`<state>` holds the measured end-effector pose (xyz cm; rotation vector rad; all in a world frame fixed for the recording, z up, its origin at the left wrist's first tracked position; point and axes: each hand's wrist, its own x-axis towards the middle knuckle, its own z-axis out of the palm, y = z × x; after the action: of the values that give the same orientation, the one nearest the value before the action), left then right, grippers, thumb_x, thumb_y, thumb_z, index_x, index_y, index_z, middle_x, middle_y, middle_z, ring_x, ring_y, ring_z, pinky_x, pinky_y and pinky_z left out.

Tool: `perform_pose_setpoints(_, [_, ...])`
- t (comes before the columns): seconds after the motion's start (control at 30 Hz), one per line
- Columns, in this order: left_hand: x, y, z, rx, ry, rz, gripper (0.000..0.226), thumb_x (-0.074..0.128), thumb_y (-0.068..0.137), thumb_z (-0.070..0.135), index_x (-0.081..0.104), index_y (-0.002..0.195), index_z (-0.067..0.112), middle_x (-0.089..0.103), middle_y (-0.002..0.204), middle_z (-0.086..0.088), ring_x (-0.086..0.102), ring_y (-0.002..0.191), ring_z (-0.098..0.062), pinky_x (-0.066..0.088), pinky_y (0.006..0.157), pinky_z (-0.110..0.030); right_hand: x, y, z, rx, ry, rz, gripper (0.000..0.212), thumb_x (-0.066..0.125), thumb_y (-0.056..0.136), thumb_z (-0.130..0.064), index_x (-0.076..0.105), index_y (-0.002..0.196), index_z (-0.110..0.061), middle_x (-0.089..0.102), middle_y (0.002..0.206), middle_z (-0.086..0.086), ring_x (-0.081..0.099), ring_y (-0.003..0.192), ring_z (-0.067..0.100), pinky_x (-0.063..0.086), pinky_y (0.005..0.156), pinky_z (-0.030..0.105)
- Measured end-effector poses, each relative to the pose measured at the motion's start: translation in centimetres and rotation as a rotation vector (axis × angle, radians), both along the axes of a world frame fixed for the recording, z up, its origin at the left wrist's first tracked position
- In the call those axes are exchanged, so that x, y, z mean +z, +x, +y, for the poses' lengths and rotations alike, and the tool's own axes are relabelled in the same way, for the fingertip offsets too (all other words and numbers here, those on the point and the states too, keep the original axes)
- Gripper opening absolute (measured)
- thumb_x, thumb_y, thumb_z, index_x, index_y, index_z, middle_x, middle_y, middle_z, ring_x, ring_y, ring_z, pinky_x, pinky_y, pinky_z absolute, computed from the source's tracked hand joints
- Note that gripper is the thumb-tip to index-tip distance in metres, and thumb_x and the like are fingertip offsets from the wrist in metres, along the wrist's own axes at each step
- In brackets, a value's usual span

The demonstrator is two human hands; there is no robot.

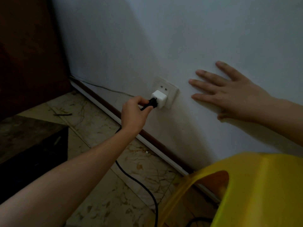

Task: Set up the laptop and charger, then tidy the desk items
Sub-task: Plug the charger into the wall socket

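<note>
Low on the white wall [180, 38] sits a white wall socket [170, 89] with a white adapter block [159, 98] plugged into it. My left hand [133, 113] pinches a black plug [151, 103] whose tip meets the adapter's face. The plug's black cable [144, 187] runs down from the hand and across the floor. My right hand [229, 92] lies flat against the wall to the right of the socket, fingers spread. No laptop is in view.
A yellow plastic stool [255, 192] stands at the lower right beside the wall. Dark wooden furniture [29, 54] fills the left, with a dark low box [32, 149] below it. A brown skirting strip [114, 112] runs along the marbled tile floor [105, 202].
</note>
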<state>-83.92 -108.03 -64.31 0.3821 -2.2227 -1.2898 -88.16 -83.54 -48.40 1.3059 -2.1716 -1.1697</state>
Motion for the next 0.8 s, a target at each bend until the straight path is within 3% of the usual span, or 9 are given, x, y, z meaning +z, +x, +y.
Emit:
perform_pose_setpoints(0.17, [0.4,0.9,0.4,-0.063,-0.009,-0.095,0.026,0.074,0.078,0.026,0.061,0.100,0.023,0.059,0.093,0.013,0.059,0.076,-0.007,0.051,0.067,-0.026,-0.4,0.5,0.0,-0.162,0.083,-0.033,0.101,0.075,0.067,-0.051,0.022,0.150,-0.027,-0.008,0.161,0.007,-0.026,0.140,0.024,-0.025,0.109,0.052])
perform_pose_setpoints(0.3, [1.1,2.8,0.0,-0.121,0.078,-0.166,0.042,0.073,0.078,0.021,0.053,0.115,0.020,0.058,0.108,0.005,0.061,0.094,-0.014,0.055,0.078,-0.032,0.1,1.0,0.1,-0.190,0.071,-0.086,0.098,0.077,0.068,-0.044,0.026,0.150,-0.023,-0.007,0.161,0.008,-0.026,0.139,0.025,-0.027,0.108,0.050])
perform_pose_setpoints(0.4, [2.1,4.0,-0.7,-0.101,0.097,-0.192,0.054,0.074,0.078,0.023,0.047,0.125,0.019,0.054,0.125,0.001,0.051,0.109,-0.009,0.046,0.085,-0.027,0.2,1.1,-0.6,-0.227,0.058,-0.150,0.097,0.072,0.074,-0.046,0.019,0.151,-0.024,-0.010,0.161,0.007,-0.029,0.139,0.026,-0.030,0.106,0.050])
perform_pose_setpoints(0.53, [4.2,6.9,-1.3,-0.086,0.073,-0.269,0.068,0.072,0.080,0.029,0.037,0.138,0.021,0.042,0.142,0.002,0.035,0.115,-0.001,0.035,0.091,-0.022,1.0,2.6,-2.8,-0.300,-0.032,-0.278,0.094,0.064,0.080,-0.051,0.009,0.152,-0.024,-0.005,0.162,0.009,-0.010,0.148,0.026,-0.019,0.112,0.050])
perform_pose_setpoints(0.6, [6.0,8.6,-1.2,-0.102,0.047,-0.280,0.070,0.069,0.082,0.033,0.032,0.141,0.023,0.038,0.146,0.000,0.037,0.127,-0.007,0.035,0.097,-0.026,1.8,4.0,-4.2,-0.389,-0.161,-0.390,0.092,0.060,0.083,-0.054,0.006,0.152,-0.025,-0.005,0.162,0.007,-0.004,0.149,0.025,-0.006,0.117,0.048])
perform_pose_setpoints(0.7, [10.6,10.6,-0.9,-0.160,-0.079,-0.270,0.071,0.062,0.085,0.039,0.027,0.145,0.024,0.034,0.151,-0.001,0.032,0.139,-0.017,0.032,0.112,-0.041,4.3,7.2,-6.7,-0.533,-0.524,-0.632,0.089,0.060,0.086,-0.049,0.006,0.152,-0.025,0.001,0.162,0.005,0.005,0.148,0.027,0.012,0.120,0.044])
perform_pose_setpoints(0.8, [16.6,11.9,-1.4,-0.223,-0.226,-0.222,0.072,0.055,0.088,0.046,0.021,0.148,0.024,0.025,0.157,-0.001,0.020,0.144,-0.018,0.022,0.116,-0.050,8.0,10.9,-8.9,-0.580,-0.774,-0.726,0.091,0.065,0.085,-0.043,0.007,0.153,-0.026,0.010,0.162,0.003,0.012,0.147,0.027,0.018,0.120,0.044])
